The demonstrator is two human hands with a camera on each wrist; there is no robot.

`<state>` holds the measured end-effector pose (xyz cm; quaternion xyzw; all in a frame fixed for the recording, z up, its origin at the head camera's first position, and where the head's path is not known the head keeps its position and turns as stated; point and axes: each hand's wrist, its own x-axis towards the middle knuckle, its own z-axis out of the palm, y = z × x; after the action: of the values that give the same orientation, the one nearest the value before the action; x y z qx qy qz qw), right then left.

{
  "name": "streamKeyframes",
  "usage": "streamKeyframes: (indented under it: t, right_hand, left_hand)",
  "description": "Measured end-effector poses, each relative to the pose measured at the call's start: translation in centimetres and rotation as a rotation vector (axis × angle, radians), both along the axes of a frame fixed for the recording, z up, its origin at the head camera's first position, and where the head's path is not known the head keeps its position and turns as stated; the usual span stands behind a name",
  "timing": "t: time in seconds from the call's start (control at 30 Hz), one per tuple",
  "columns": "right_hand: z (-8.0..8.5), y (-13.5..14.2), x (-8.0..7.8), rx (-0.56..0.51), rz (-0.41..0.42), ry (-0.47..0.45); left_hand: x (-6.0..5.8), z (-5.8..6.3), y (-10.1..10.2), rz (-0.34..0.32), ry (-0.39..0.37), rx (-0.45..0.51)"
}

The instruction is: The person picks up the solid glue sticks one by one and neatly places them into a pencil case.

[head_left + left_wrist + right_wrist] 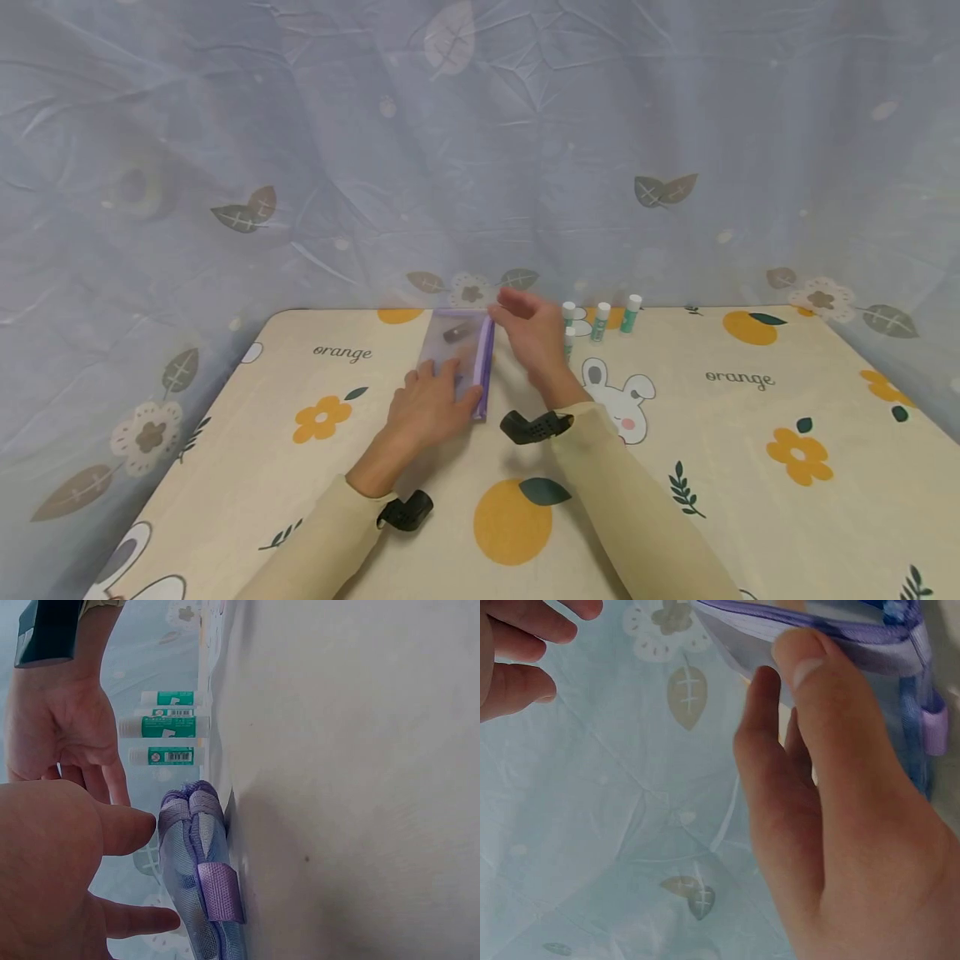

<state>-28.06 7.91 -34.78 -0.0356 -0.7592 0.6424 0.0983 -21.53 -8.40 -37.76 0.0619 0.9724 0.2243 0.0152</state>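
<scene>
In the head view, the purple mesh pouch (463, 348) is laid flat on the table (750, 533), and the left hand (426, 404) is placed across its nearer part with fingers spread, apparently so that it is kept from sliding. The right hand (534, 337) is held by the far right corner, thumb apart from loosely bent fingers, perhaps because the purple edge (487, 367) is best reached there; whether it is touched cannot be told. White-capped green tubes (597, 327) are stood upright beyond that hand, presumably so that room is left around the pouch; one is partly hidden by it. A small dark object (456, 332) is seen at the pouch, too blurred to be identified or placed surely inside. In the left wrist view, a purple tab (220, 892) is shown, but the pouch is cut off below.
</scene>
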Motion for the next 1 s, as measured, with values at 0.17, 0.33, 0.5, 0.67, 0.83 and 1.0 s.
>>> streamKeyframes:
  t: [0.17, 0.33, 0.5, 0.67, 0.83, 1.0]
  right_hand:
    - [0.5, 0.9, 0.2, 0.004, 0.044, 0.005]
    - [1.6, 2.1, 0.4, -0.008, 0.087, 0.002]
    - [2.5, 3.1, 0.6, -0.019, 0.081, 0.015]
    - [2.8, 3.3, 0.4, -0.046, 0.064, 0.025]
    - [2.6, 3.3, 0.4, -0.058, 0.047, 0.052]
    - [2.5, 3.8, 0.4, -0.02, -0.012, 0.051]
  left_hand:
    - [0.0, 0.0, -0.1, 0.0, -0.002, 0.0]
    - [-0.1, 0.0, -0.2, -0.004, -0.006, -0.004]
    - [-0.1, 0.0, -0.2, -0.007, -0.013, 0.002]
    - [-0.1, -0.1, -0.2, -0.015, -0.018, 0.011]
    - [0.0, 0.0, -0.2, -0.018, -0.015, 0.007]
    - [0.1, 0.3, -0.2, -0.022, -0.003, 0.009]
